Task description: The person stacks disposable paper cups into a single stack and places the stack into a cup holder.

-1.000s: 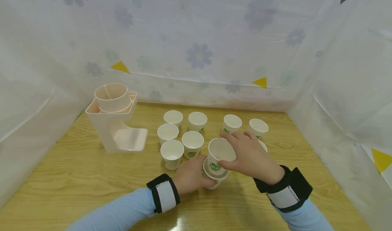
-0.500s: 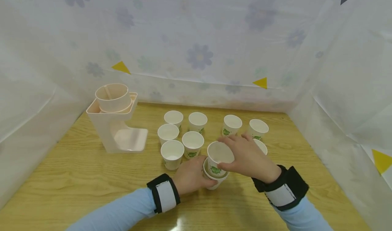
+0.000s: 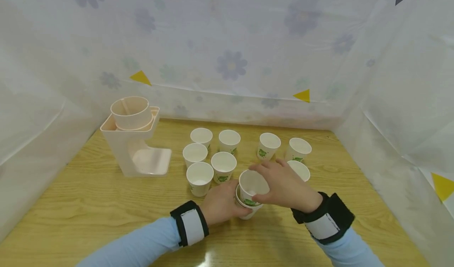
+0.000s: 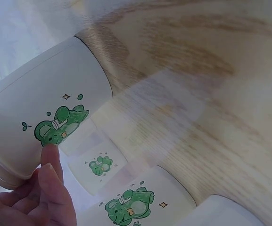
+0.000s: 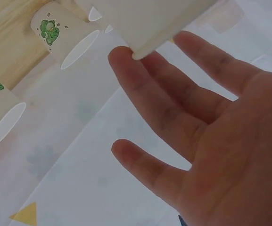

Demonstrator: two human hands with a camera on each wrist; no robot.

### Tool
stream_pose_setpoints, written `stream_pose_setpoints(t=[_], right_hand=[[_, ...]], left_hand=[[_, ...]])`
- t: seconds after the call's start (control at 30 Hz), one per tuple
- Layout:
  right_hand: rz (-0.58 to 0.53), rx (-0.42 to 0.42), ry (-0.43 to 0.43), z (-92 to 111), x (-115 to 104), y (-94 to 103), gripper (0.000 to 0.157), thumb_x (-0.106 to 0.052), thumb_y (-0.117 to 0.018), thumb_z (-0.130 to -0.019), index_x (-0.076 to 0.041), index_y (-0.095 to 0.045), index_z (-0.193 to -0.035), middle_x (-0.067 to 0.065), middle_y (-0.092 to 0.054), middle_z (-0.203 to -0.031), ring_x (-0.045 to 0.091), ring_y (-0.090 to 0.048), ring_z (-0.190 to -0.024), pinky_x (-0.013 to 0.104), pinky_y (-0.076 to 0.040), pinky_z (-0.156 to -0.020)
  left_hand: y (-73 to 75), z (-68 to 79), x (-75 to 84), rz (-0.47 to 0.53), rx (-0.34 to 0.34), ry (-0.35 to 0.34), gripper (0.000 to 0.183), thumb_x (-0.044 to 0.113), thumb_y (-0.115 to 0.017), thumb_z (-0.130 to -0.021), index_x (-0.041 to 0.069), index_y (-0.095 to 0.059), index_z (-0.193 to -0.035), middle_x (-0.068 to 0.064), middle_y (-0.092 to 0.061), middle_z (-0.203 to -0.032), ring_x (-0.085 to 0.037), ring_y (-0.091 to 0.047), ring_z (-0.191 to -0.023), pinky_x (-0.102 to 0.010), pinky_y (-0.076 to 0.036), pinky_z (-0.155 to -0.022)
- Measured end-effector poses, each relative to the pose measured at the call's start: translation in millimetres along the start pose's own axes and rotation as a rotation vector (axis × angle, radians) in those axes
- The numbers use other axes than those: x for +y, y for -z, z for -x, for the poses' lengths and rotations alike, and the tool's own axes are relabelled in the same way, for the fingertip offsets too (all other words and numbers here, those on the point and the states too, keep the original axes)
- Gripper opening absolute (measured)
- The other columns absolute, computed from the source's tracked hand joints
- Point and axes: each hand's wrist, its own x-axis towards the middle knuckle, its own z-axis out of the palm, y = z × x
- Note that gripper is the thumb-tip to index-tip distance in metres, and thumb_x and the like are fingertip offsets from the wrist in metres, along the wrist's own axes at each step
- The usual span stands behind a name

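My left hand (image 3: 221, 204) grips the lower paper cup (image 3: 251, 212) from its left side, thumb in front. At least one more rim seems nested there, though the number of cups is unclear. The right hand (image 3: 286, 189) pinches another white paper cup (image 3: 253, 182) near its rim, and its base sits inside the lower cup's mouth. Up close in the left wrist view, a green cartoon animal is printed on the gripped cup (image 4: 37, 89), with fingertips against its wall. In the right wrist view the fingers touch the rim of the upper cup (image 5: 159, 19).
Several loose paper cups, one a white cup (image 3: 200, 175), stand upright to the left of my hands. More, such as a paper cup (image 3: 268, 143), stand behind and right. A cream plastic holder (image 3: 136, 141) stands at the left; patterned sheeting (image 3: 230, 34) encloses the wooden table (image 3: 106, 219).
The right hand has lowered its cup deeper into the lower cup, moving slightly left and down. My left hand has stayed in place.
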Motion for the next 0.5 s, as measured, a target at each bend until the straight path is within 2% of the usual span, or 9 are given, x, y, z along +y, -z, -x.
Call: stream_pose_setpoints(t=[0.27, 0.5], right_hand=[[0.014, -0.008, 0.007, 1.0, -0.4, -2.7, 0.06, -0.036, -0.078, -0.065, -0.005, -0.064, -0.115, 0.01, -0.068, -0.108, 0.027, -0.06, -0.1, 0.055, -0.042, -0.091], [-0.001, -0.033, 0.005, 0.2, -2.4, -7.2, 0.059, -0.036, -0.079, -0.064, -0.007, -0.064, -0.114, 0.011, -0.068, -0.107, 0.028, -0.06, -0.098, 0.053, -0.042, -0.089]], left_hand=[[0.8, 0.6, 0.7, -0.001, -0.004, 0.001, 0.066, 0.05, -0.074, -0.067, 0.013, -0.057, -0.12, 0.0, -0.069, -0.108, -0.013, -0.063, -0.092, -0.034, -0.054, -0.076], [-0.3, 0.7, 0.0, -0.003, 0.015, -0.025, 0.064, 0.048, -0.074, -0.068, 0.011, -0.058, -0.118, -0.002, -0.068, -0.108, -0.014, -0.063, -0.092, -0.035, -0.054, -0.076]])
